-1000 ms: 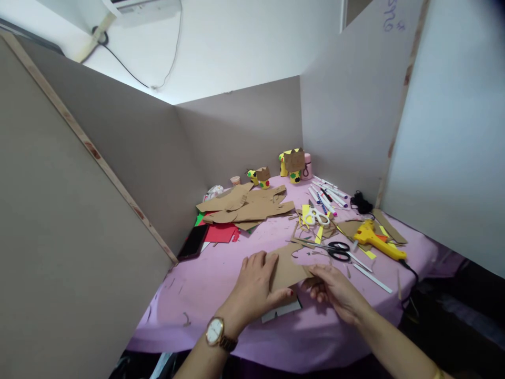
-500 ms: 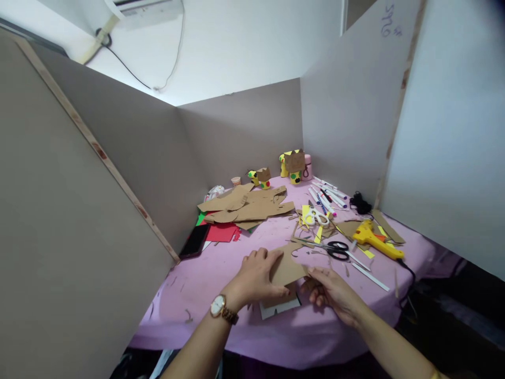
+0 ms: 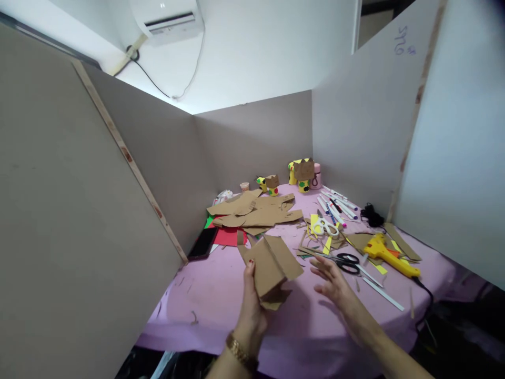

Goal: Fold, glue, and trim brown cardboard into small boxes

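My left hand (image 3: pixel 254 300) grips a folded brown cardboard piece (image 3: pixel 270 268) and holds it up over the near part of the table. Its thumb lies on the front panel; the other fingers are hidden behind the cardboard. Creased panels stick out at the piece's top and right side, and a cut flap hangs at the bottom. To the right, my right hand (image 3: pixel 333 284) is apart from the cardboard with its fingers spread and nothing in them. Just beyond that hand lie black-handled scissors (image 3: pixel 347 263).
A yellow glue gun (image 3: pixel 390 255) lies at the right, its cable running off the edge. White scissors (image 3: pixel 325 227), markers (image 3: pixel 335 205) and paper scraps are behind. Flat cardboard (image 3: pixel 252 213), red paper (image 3: pixel 226 237) and a phone (image 3: pixel 202 243) lie left. Yellow spotted figures (image 3: pixel 303 184) stand at the back.
My left hand has turned and lifted the cardboard, which now shows its folded panels. My right hand has let go and moved off to the right. The view has tilted up slightly.
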`<state>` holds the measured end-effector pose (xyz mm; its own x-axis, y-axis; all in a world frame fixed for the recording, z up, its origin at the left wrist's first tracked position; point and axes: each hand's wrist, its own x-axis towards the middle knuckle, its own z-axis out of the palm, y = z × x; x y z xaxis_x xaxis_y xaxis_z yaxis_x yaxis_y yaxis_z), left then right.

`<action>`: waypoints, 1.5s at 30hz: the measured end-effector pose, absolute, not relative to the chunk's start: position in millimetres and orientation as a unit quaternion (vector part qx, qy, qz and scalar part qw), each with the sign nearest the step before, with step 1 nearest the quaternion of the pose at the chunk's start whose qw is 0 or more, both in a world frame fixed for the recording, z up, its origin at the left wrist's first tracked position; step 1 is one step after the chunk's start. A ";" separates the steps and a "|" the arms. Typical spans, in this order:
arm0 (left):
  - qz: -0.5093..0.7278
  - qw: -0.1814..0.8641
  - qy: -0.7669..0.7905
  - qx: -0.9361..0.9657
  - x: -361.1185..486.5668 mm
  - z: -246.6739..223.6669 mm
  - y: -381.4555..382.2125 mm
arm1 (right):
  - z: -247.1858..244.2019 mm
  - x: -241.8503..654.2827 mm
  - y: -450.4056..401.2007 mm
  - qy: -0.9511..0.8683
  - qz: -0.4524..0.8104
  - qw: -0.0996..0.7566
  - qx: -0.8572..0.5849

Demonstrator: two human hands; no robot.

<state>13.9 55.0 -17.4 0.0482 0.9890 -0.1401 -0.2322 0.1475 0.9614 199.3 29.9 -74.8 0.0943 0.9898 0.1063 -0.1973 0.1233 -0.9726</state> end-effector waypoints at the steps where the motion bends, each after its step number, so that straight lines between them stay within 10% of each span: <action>1: 0.537 0.611 0.454 0.362 22.5 -24.3 48.9 | -69.8 194.1 31.6 -0.479 0.487 0.588 -0.433; 17: 0.633 0.625 0.405 0.210 59.2 -84.6 31.3 | -69.3 185.3 74.1 -0.716 0.240 0.447 -0.479; 28: 0.307 0.560 0.567 0.520 -20.8 -71.7 39.1 | -71.5 189.0 75.5 -0.822 0.124 0.338 -0.441; 34: 0.333 0.392 0.534 0.671 -63.0 -42.2 65.0 | -71.2 186.3 72.0 -0.836 0.107 0.327 -0.427; 45: 0.208 0.486 0.356 0.770 -44.5 -60.8 112.4 | -74.7 194.7 64.1 -0.800 0.184 0.317 -0.475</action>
